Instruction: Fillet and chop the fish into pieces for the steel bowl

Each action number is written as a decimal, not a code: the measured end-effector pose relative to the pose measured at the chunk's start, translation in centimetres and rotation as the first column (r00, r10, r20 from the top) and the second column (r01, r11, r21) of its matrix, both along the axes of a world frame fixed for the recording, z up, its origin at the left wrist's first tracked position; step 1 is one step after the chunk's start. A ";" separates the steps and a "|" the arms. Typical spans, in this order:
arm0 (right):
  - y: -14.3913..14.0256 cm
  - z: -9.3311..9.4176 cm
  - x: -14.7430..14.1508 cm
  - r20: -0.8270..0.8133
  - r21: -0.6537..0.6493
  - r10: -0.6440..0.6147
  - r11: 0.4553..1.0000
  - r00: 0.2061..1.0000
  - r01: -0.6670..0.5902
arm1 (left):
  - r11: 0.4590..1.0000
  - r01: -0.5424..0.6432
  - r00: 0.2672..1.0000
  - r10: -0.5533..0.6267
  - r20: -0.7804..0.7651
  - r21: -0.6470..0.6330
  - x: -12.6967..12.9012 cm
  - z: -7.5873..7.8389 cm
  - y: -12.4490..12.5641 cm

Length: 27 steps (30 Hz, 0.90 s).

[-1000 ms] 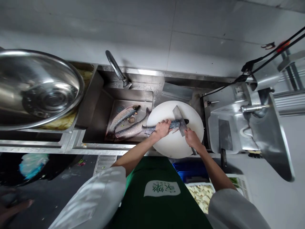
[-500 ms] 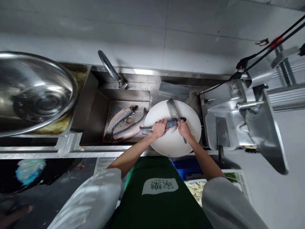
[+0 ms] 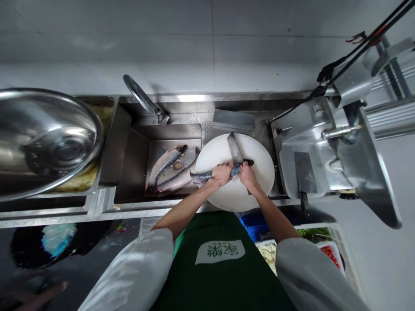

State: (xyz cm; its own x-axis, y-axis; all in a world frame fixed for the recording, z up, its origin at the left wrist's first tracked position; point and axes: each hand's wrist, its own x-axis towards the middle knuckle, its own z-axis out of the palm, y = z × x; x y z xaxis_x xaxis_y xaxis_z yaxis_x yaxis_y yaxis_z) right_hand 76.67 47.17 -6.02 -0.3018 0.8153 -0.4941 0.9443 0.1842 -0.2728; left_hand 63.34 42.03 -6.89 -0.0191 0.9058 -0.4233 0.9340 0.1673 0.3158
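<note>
You are mid-cut on the fish (image 3: 207,176), which lies across the white cutting board (image 3: 259,172). Your left hand (image 3: 221,174) has its fingers closed around the body; your right hand (image 3: 248,176) grips the cleaver (image 3: 234,148), blade at the head end. Next, I judge, press straight down, fingers clear of the edge.

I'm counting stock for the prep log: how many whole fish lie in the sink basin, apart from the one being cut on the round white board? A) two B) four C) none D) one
A: two fish lie side by side in the sink, while the left hand pins a third fish on the board.
</note>
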 end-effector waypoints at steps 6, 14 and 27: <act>-0.4 -0.9 0.5 -0.038 -0.003 -0.027 1.000 0.999 0.027 | 0.997 0.004 0.997 0.002 -0.073 0.074 0.4 -0.2 -2.7; -1.6 -1.7 1.7 -0.057 0.034 0.000 0.999 0.998 0.002 | 0.995 0.022 0.992 -0.010 -0.129 0.095 2.0 -1.1 -4.8; -2.3 -0.1 3.2 0.007 -0.032 0.177 0.984 0.984 -0.177 | 0.984 -0.041 0.984 0.069 -0.164 0.172 4.6 -2.4 -8.8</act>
